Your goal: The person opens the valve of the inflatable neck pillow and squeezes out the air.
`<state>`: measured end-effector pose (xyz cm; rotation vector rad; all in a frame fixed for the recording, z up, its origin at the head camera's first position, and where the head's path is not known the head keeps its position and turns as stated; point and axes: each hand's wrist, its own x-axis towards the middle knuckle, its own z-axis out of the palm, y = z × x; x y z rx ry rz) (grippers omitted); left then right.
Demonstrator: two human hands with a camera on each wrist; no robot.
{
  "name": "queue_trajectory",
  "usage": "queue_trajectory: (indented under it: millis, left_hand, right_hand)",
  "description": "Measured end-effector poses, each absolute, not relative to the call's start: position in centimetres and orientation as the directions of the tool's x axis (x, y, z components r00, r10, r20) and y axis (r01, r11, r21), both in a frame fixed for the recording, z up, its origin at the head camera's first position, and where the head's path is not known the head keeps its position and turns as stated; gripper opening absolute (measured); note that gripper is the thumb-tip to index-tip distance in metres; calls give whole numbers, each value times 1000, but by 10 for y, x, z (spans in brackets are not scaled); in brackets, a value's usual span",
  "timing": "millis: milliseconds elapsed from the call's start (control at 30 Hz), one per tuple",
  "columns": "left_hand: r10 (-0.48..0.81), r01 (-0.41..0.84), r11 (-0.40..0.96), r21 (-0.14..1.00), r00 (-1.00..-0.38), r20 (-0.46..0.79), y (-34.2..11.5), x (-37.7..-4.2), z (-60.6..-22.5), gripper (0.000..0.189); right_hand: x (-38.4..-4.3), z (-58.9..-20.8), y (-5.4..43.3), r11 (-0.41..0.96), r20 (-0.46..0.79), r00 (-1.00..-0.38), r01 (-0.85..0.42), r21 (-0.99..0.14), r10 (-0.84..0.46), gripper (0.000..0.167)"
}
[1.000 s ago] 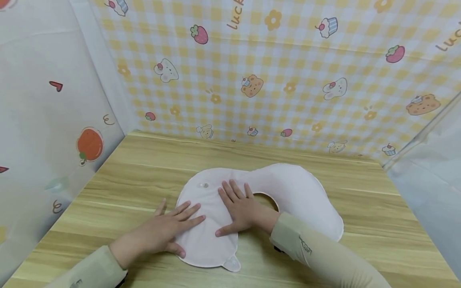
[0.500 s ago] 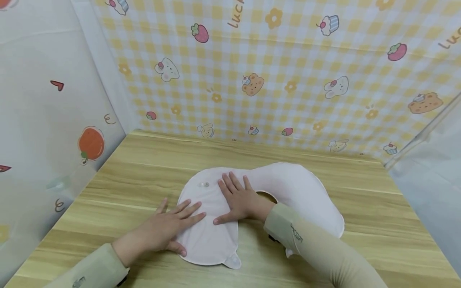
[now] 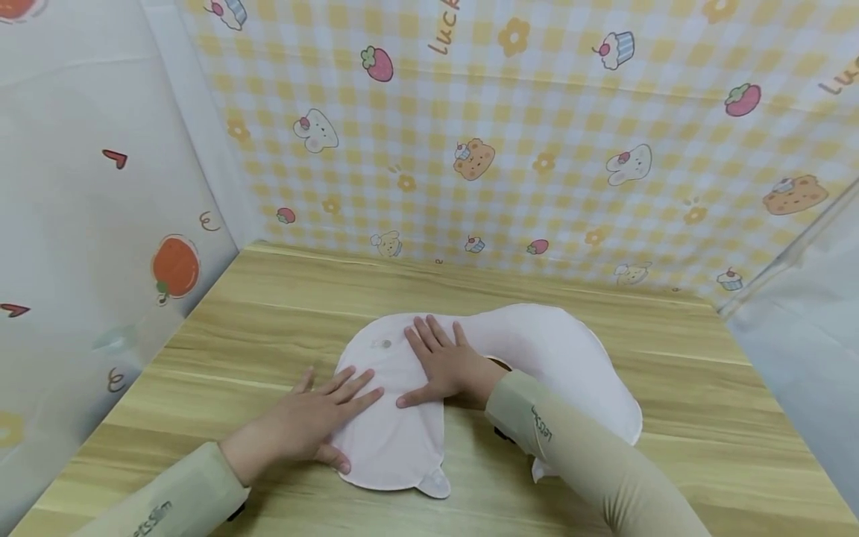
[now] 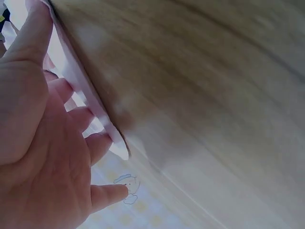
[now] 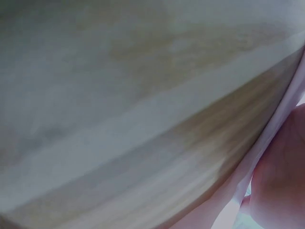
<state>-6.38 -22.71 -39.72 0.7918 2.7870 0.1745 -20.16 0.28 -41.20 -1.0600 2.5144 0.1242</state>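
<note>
A pale pink U-shaped inflatable neck pillow (image 3: 564, 358) lies on the wooden table, its left half flatter and creased, its right half plumper. On the left half's outer edge rests my left hand (image 3: 312, 421), fingers spread. My right hand (image 3: 446, 369) presses on the same half near the inner curve, fingers straight. A small clear valve (image 3: 385, 344) shows on the fabric above both hands. Part of the right half is hidden under my right sleeve. In the left wrist view, the fingers of my left hand (image 4: 52, 138) touch the pillow's rim (image 4: 90, 95).
The wood-grain table (image 3: 221, 335) surrounds the pillow. A yellow checked cloth (image 3: 416, 112) with cartoon prints hangs behind it, and a pale printed cloth (image 3: 80, 224) stands at the left. Small tabs, one of them clear (image 3: 435, 483), stick out from the pillow's ends.
My right forearm has shifted slightly left, uncovering a tab at the pillow's right end. Both hands stay on the left half; the right thumb has slid up a little.
</note>
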Motion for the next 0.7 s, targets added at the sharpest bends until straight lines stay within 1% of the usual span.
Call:
queue_trajectory:
  millis: [67,233,300,433,700]
  left_hand:
    - [519,486,853,193,-828,-213,-227,-64,-396,96]
    - [483,436,872,224,-843,-238,-227,-66,-395,65]
    - [474,426,876,224,-848,-239,-228,-68,-395,61]
    - [463,414,881,230,-854,-238,-231,-72,-395,67]
    - [464,406,878,253,-852,-243,-239,-77,-394,95]
  right_hand:
    - [-202,-413,3,710,-410,-625,-700,-83,-664,120]
    - [-203,-415,3,706,-415,-613,-700,-111,-673,121]
    - [-203,-416,3,706,-413,-611,-698,-120,-675,121]
    - [-206,-418,3,707,-410,-610,-694,-138,-679,120]
    - [-213,-418,5,709,-402,-621,-697,-108,-672,113]
